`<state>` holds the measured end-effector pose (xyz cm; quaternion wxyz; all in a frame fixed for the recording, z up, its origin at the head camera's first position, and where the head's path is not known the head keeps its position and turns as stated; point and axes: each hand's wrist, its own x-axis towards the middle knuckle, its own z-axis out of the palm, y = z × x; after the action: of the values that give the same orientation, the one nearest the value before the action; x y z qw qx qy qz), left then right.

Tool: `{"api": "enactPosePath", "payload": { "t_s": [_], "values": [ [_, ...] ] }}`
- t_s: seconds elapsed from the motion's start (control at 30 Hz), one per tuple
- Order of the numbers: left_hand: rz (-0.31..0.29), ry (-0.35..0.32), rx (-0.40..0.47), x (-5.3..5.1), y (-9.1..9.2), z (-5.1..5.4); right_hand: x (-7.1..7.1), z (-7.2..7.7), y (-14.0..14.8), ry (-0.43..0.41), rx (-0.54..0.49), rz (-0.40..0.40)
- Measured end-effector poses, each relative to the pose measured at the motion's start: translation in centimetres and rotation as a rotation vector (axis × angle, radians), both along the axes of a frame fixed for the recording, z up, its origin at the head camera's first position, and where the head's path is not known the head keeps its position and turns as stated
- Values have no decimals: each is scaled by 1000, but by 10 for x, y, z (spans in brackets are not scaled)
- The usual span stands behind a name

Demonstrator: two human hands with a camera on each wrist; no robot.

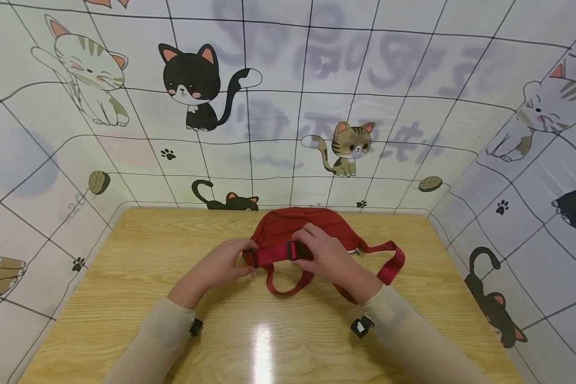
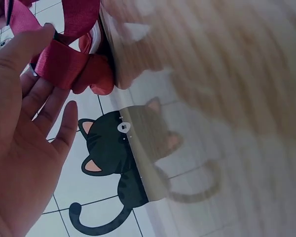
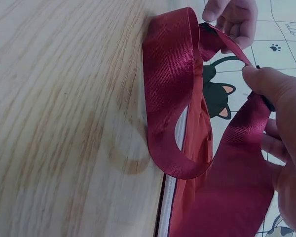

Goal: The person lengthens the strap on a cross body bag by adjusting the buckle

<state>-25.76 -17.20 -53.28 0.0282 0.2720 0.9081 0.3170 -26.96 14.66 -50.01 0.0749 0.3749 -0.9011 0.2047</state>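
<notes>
A red waist bag point(image 1: 307, 224) with a zipper lies on the wooden table. Its dark red strap point(image 1: 274, 254) is held up in front of the bag, stretched between both hands. My left hand point(image 1: 225, 261) pinches the strap's left end at a black buckle point(image 1: 254, 258). At a black slider point(image 1: 294, 250), my right hand point(image 1: 327, 256) grips the strap between thumb and fingers. Below the hands a loop of strap point(image 3: 170, 89) hangs down, and in the right wrist view the bag's white zipper point(image 3: 166, 207) shows beside it.
Another length of strap point(image 1: 391, 261) curls on the table to the right of the bag. Light reflects off the wooden table point(image 1: 288, 341). Walls point(image 1: 278, 106) covered with cat drawings and a grid stand behind the table and on both sides.
</notes>
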Motion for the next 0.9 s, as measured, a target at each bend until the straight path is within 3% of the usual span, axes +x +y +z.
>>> {"api": "enactPosePath", "payload": {
  "t_s": [0.1,0.33,0.57,0.9],
  "values": [
    [-1,10,8,-2,0,-1,-1,-1,1,-36,-7,-2],
    [-10,33,11,-4,0,-4,-1,-2,1,-213,-63,-13],
    [1,6,33,-1,2,1,-3,-4,2,-252,-63,-39],
    [7,-24,44,-3,5,0,-4,-3,5,-393,-93,-21]
  ]
}}
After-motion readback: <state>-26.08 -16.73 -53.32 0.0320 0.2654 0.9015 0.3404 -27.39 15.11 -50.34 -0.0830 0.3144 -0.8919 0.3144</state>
